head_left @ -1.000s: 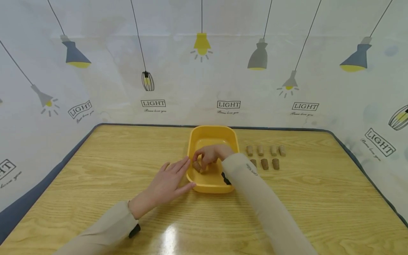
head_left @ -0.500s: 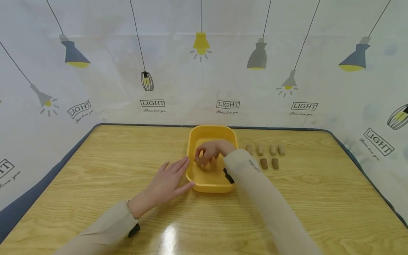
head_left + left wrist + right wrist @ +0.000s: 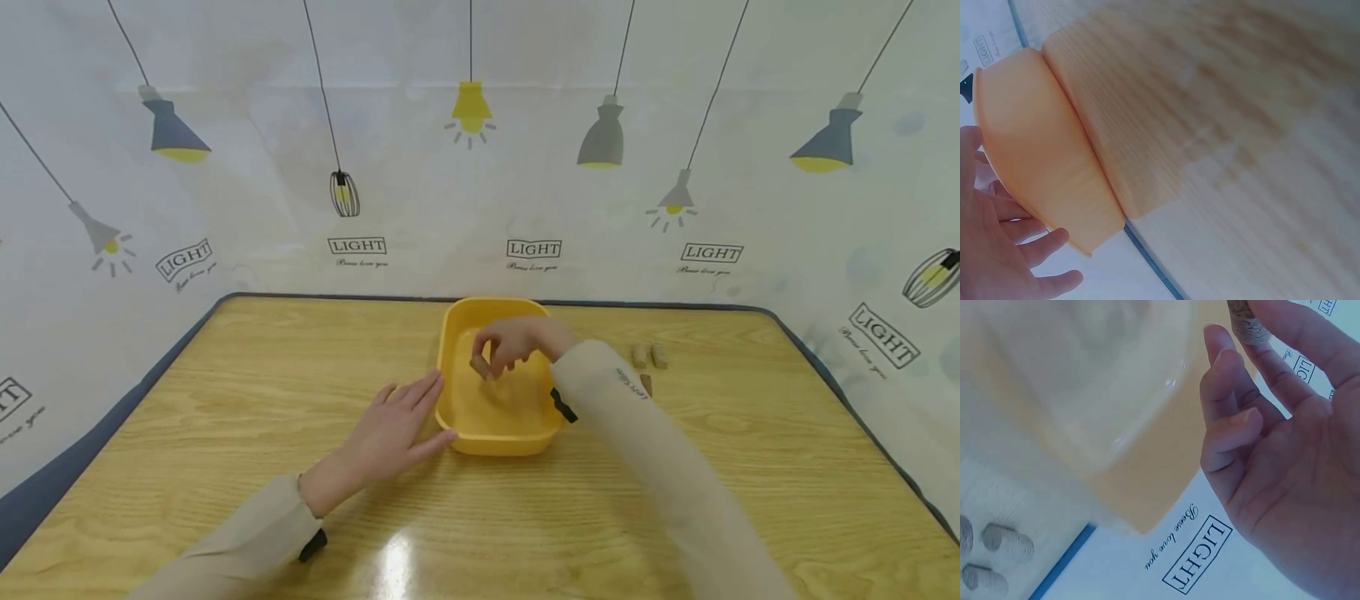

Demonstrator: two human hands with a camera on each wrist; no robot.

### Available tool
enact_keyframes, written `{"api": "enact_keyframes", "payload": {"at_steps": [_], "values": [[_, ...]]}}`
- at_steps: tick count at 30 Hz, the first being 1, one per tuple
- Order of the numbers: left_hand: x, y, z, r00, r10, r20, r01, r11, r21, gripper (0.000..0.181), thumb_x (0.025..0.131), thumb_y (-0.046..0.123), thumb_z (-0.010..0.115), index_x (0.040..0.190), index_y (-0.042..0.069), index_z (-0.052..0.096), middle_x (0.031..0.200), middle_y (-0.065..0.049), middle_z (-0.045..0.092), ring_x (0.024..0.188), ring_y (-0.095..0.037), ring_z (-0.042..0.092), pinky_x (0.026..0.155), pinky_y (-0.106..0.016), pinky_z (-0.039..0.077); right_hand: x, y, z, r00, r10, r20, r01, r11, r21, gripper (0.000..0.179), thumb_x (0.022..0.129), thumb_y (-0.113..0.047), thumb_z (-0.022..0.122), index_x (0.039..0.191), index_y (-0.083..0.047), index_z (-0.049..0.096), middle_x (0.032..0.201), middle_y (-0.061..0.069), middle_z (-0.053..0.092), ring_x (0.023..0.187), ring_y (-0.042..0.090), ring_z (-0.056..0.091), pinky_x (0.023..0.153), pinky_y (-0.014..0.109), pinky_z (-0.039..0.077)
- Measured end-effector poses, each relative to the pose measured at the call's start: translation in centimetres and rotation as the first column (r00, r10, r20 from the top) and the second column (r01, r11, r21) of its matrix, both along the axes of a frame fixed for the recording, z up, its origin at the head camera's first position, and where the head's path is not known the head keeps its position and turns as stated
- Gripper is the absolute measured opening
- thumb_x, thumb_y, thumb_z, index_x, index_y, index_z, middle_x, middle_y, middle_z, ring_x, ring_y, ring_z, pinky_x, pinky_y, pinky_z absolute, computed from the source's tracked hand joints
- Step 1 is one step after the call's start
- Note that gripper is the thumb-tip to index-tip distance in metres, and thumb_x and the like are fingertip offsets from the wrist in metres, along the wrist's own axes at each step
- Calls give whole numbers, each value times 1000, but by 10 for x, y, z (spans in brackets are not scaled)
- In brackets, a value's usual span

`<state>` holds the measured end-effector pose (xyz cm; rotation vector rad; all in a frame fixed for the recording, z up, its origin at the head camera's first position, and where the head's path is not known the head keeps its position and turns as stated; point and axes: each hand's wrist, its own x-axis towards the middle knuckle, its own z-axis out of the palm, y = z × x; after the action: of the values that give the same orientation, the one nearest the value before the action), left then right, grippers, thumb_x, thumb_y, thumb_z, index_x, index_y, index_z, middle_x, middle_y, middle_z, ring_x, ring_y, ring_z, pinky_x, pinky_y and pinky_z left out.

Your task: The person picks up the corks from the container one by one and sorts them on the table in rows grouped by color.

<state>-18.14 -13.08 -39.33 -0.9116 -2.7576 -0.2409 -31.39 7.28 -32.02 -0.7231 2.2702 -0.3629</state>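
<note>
In the head view a yellow plastic tub point(image 3: 498, 446) stands at the back middle of the table. My right hand point(image 3: 517, 340) is over the inside of the tub and pinches a brown cork stopper point(image 3: 480, 365) between thumb and fingers. The right wrist view has that cork point(image 3: 1247, 324) at its top edge, with the other fingers loosely bent. Against the tub's left side my left hand point(image 3: 390, 429) lies with its fingers straight, fingertips touching the rim. The left wrist view shows the tub's outer wall point(image 3: 1047, 144) beside the spread fingers.
Right of the tub two light corks point(image 3: 648, 356) stand on the wooden table point(image 3: 262, 375). A darker cork point(image 3: 647, 382) is partly hidden by the right sleeve point(image 3: 645, 450). A wall sheet printed with lamps point(image 3: 420, 167) rises behind the table's back edge.
My right hand has moved up and to the right over the tub with the cork. The right sleeve now covers more of the corks on the table. My left hand has stayed put.
</note>
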Motion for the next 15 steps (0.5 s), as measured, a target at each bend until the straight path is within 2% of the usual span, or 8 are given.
{"api": "enact_keyframes", "payload": {"at_steps": [7,10,15], "values": [[0,0,-1,1000,-3,-7,3,1000,10,72,88,54,39,134,-1,35,139,-11,31,122,-24,34,94,-49,25,4,17,2,998,45,-32,-47,998,-44,35,78,-13,65,111,-12,52,89,5,56,68,15,50,56,25,41],[0,0,-1,1000,-5,-16,6,1000,19,72,88,54,40,133,-1,36,138,-12,31,121,-24,34,94,-49,25,7,24,3,996,66,-67,-71,995,-75,35,79,-12,64,111,-10,52,91,6,55,70,15,50,62,26,43],[0,0,-2,1000,-6,-20,6,1000,23,72,87,54,40,134,-1,35,138,-12,31,121,-24,34,94,-50,25,15,38,6,989,60,-134,-75,992,-106,34,79,-15,65,111,-11,54,94,3,54,83,17,50,72,29,43]]}}
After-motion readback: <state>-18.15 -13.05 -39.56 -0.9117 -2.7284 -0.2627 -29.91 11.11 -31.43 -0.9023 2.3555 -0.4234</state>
